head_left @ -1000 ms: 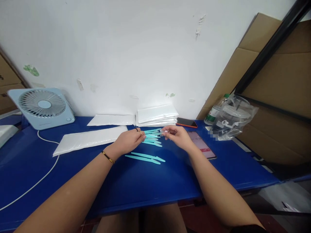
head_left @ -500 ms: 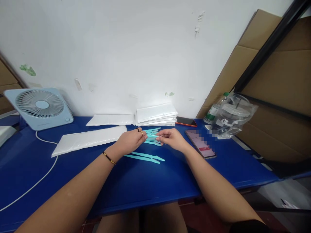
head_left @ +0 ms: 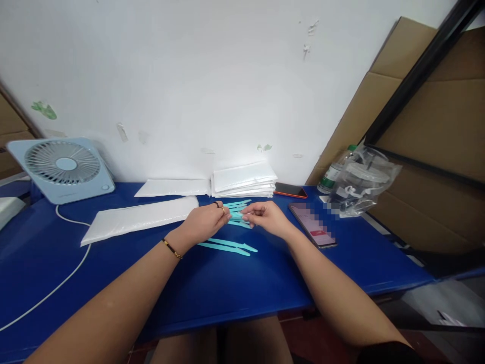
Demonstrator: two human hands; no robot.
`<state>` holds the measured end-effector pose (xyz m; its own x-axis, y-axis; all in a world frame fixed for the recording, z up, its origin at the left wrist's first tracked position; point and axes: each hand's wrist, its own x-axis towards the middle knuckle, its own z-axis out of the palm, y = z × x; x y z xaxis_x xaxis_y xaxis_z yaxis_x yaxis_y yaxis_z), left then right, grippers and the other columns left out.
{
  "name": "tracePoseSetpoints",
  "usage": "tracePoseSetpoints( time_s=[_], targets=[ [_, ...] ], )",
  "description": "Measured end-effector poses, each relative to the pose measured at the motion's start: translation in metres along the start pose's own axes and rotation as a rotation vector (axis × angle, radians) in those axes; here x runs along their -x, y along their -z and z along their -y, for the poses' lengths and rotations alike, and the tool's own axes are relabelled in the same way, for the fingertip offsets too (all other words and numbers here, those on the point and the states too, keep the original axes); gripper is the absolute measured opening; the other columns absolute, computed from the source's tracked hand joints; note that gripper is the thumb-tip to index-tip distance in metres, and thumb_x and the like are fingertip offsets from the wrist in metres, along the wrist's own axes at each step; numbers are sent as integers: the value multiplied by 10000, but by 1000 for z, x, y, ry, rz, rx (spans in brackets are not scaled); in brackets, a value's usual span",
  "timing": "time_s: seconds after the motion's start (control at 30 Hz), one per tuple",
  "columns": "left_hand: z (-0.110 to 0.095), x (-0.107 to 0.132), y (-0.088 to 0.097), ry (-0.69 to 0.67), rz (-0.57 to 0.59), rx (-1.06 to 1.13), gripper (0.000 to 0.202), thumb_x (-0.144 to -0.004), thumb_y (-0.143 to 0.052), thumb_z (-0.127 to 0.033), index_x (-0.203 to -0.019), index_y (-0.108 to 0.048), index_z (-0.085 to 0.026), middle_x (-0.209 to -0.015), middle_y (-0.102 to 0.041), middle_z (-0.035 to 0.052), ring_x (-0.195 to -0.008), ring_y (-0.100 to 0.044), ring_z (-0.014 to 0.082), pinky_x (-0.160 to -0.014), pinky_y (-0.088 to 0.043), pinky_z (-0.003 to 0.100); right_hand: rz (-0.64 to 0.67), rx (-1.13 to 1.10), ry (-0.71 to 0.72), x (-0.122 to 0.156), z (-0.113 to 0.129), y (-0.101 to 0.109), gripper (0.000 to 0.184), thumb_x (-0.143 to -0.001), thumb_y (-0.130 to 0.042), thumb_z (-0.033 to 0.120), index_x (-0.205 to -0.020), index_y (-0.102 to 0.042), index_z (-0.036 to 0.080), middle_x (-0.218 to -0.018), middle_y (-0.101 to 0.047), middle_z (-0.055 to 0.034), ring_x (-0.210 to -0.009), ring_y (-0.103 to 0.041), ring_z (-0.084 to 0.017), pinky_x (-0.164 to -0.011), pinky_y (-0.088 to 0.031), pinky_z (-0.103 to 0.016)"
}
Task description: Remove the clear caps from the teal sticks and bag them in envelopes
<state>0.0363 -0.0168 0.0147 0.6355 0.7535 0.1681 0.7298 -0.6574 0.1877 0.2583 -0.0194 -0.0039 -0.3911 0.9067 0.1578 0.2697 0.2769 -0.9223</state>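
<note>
Several turquoise plastic sticks (head_left: 237,216) lie in a loose pile on the blue table (head_left: 227,288). My left hand (head_left: 206,221), with rings and a gold bracelet, pinches the pile from the left. My right hand (head_left: 267,218) pinches the same sticks from the right, fingertips almost meeting the left hand's. Two more turquoise sticks (head_left: 227,246) lie apart on the table just in front of my hands.
A white padded mailer (head_left: 136,217) lies left of my hands, a stack of white mailers (head_left: 244,179) behind them. A phone (head_left: 314,225) lies right of my right hand, a second phone (head_left: 290,190) behind. A fan (head_left: 62,169) with a white cable, a bottle and a plastic bag (head_left: 364,184) stand at the sides.
My right hand has moved left towards my left hand and closed on the pile of sticks. My left hand has barely shifted.
</note>
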Motion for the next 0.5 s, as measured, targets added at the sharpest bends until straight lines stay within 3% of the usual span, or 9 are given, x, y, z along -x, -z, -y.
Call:
tracePoseSetpoints(
  time_s=[0.1, 0.27, 0.33, 0.5],
  targets=[
    [1, -3, -8, -5, 21, 13, 435, -931, -208, -446, -856, -559, -200, -838, -541, 40, -712, -531, 157, -590, -378, 256, -9, 87, 17, -2, -1, 0, 335, -721, -656, 426, -927, -682, 163, -650, -649, -15, -580, -608, -143, -580, -474, -259],
    [11, -6, -12, 56, -107, 30, 315, -886, -375, -407, -1059, -557, -217, -1052, -560, 76, -966, -528, 226, -817, -404, 343, -315, 464, 116, -7, -15, 29, 216, -826, -531, 288, -947, -681, 191, -853, -673, -49, -755, -605, -163, -717, -462, -287],
    [12, -4, -8, 62, -119, 76, 312, -857, -423, -408, -1063, -563, -220, -1078, -565, 74, -996, -519, 238, -844, -400, 363, -326, 627, 129, -9, -26, 39, 188, -804, -535, 204, -918, -685, 196, -887, -656, -53, -764, -584, -162, -731, -450, -288],
    [5, 4, 3, -35, 229, 327, 306, -776, -528, -450, -956, -625, -222, -928, -611, 39, -781, -565, 170, -647, -435, 254, -149, 795, 148, -18, -44, 44, 245, -740, -562, 92, -937, -669, 191, -968, -626, -65, -823, -563, -161, -771, -426, -281]
  ],
)
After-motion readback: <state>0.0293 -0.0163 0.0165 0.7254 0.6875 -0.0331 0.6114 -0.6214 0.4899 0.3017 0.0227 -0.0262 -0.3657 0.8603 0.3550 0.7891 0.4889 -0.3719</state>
